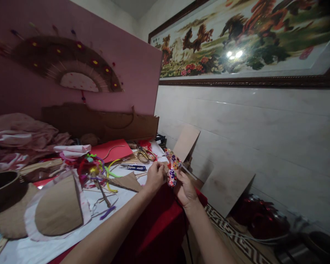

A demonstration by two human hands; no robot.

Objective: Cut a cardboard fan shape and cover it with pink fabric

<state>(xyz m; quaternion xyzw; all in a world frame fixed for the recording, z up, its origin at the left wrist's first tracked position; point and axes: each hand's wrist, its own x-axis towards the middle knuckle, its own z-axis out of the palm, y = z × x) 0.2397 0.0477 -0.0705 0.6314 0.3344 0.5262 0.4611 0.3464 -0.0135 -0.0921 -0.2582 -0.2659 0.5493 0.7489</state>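
Note:
Both my hands are raised together over the right edge of a cluttered craft table (121, 201). My left hand (154, 177) is closed, pinching the side of a small floral-patterned fabric piece (172, 167). My right hand (184, 189) is closed too, gripping the lower end of the same piece from below. A thin pale stick (189, 172) pokes out to the right of the fabric, apparently attached to it. Just behind my left hand lie gold-handled scissors (144, 154) and small blue snips (134, 168).
The table holds fan-shaped brown card cut-outs (59, 209), colourful pipe cleaners (95, 168), red paper (112, 148), sticks and a dark bowl (1, 183). A pink board with a brown fan (63, 66) stands behind. Card pieces (185, 141) lean on the white wall; red objects (260, 216) lie on the floor.

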